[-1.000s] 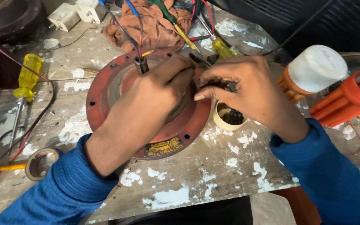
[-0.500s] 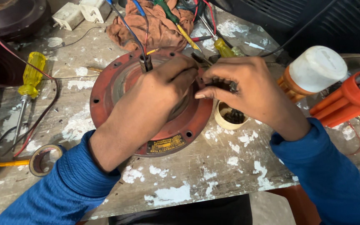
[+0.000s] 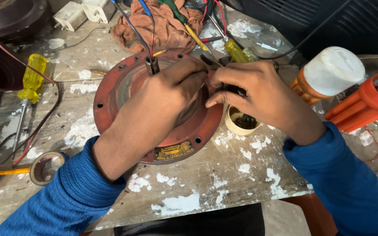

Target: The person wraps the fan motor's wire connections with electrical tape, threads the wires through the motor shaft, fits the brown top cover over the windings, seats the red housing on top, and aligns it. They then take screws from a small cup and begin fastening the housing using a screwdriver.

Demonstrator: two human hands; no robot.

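Note:
A round red metal motor cover point(image 3: 110, 87) with bolt holes and a small plate at its near rim lies flat on the worn table point(image 3: 206, 188). My left hand point(image 3: 167, 96) rests across its middle, fingers curled near a dark shaft point(image 3: 152, 65) with blue, red and black wires rising from it. My right hand point(image 3: 254, 91) is at the cover's right rim, shut on a dark-handled tool point(image 3: 217, 61) whose jaws point toward the left fingertips. What the fingertips pinch is hidden.
A small cream cup of dark screws point(image 3: 241, 123) sits under my right hand. A yellow screwdriver point(image 3: 30, 83) and tape roll point(image 3: 45, 167) lie left. An orange rag point(image 3: 162, 26), another yellow screwdriver point(image 3: 235, 50), an orange bottle with white cap point(image 3: 329, 74) and an orange tool point(image 3: 364, 102) lie behind and right.
Both hands stay on the cover in nearly the same pose. The view has shifted slightly; the cover and hands sit a little lower in the frame.

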